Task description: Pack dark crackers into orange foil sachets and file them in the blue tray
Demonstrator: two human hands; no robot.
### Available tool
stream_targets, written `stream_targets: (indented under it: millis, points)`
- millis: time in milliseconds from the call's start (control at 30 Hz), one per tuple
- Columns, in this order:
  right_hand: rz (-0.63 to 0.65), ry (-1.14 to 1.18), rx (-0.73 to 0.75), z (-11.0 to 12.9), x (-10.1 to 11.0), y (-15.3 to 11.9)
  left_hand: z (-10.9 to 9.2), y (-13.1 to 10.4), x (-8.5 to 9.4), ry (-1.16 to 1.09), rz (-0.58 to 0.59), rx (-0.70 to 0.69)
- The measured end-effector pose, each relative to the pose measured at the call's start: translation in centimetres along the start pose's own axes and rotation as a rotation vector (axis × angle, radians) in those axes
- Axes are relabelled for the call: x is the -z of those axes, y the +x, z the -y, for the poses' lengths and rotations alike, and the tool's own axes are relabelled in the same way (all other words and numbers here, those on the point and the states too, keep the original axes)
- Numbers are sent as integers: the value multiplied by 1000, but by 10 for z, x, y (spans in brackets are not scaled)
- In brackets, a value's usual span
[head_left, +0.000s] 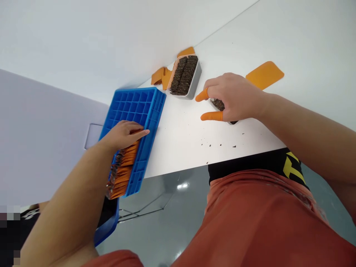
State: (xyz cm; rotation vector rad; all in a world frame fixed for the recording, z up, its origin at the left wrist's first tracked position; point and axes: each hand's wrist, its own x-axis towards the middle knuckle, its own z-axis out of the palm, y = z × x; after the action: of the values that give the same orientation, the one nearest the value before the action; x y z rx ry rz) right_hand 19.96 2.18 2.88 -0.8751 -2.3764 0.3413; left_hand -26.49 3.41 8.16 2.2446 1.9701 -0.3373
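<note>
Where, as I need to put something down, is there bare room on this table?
One patch of table lies between the blue crate and the right hand, with dark crumbs toward its right; another lies beyond the flat orange piece. It is crowded around the filled tub, with the crate and orange pieces close by.

Bright soft light, glare on grey floor [150, 237] (one strong spot), lower-left edge pixelated

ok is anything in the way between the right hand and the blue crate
Nothing visible stands directly between the right hand and the blue crate. The white tub of dark pieces sits just off that line, on its far side.
</note>
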Motion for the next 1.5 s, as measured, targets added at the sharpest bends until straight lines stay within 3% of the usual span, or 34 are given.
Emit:
stream_targets:
  millis: [100,367,633,800,933,1100,1200,1333,1400,1500]
  points:
    - [-20,11,-9,-2,-3,0,-1,-1,-4,35,54,12]
    - [54,-2,-105,-1,8,2,-12,-13,-2,91,11,172]
    - [-34,-34,-156,-17,10,3,-16,-9,-1,86,66,160]
    - [-53,-42,-159,-14,19,4,-23,-12,1,87,-9,143]
    - [-235,-69,-172,-19,26,6,-36,-12,6,121,-128,90]
    - [-503,-75,-263,-47,22,9,-74,-21,10,166,-256,-35]
    - [-531,-143,-320,-57,20,11,-113,-27,1,159,-287,-143]
    - [-441,-211,-430,-48,25,9,-165,-21,-30,22,-393,-297]
    - [-350,-207,-495,-39,29,7,-181,-10,-50,-141,-554,-355]
    - [-249,-168,-565,-31,31,5,-189,9,-77,-412,-866,-417]
